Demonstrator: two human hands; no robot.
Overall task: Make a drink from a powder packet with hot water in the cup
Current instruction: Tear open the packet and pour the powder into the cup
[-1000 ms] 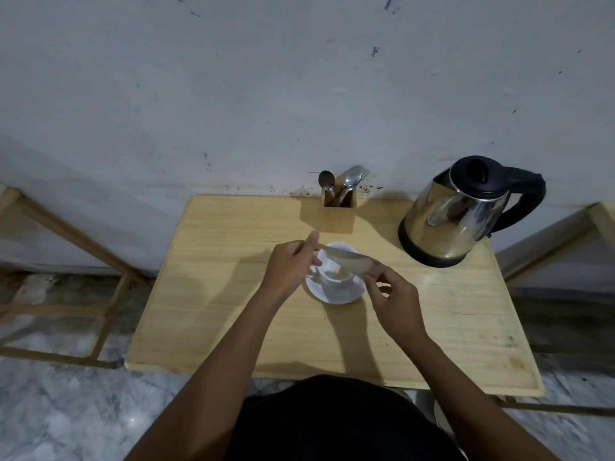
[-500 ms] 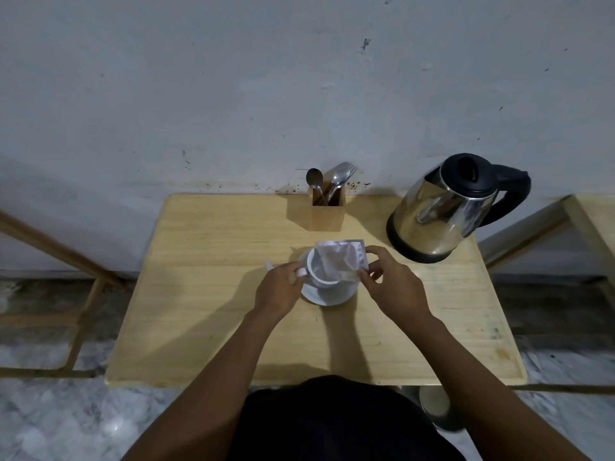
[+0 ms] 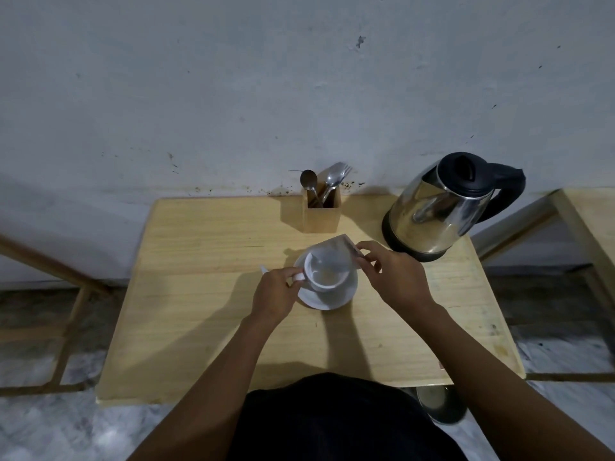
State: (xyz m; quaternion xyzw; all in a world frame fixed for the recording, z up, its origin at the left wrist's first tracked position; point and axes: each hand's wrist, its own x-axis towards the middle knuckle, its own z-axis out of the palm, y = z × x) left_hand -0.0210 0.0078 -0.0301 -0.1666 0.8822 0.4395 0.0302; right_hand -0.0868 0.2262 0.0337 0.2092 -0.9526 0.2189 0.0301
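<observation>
Table point(image 3: 206, 294): kettle point(image 3: 436, 207), cutlery holder point(image 3: 321, 216) behind cup point(image 3: 327, 272).

Two bare forearms reach forward from the bottom of the view, converging toward the centre. The left hand point(image 3: 275, 294) sits at about nine o'clock from the meeting point, knuckles up, its thumb and fingers curled closed around the handle of a small white ceramic cup point(image 3: 327, 272). The right hand point(image 3: 394, 276) sits at three o'clock — wrist slightly raised, thumb and forefinger pinched on the corner of a thin pale powder packet point(image 3: 336, 249), the other fingers loosely bent beneath.
</observation>
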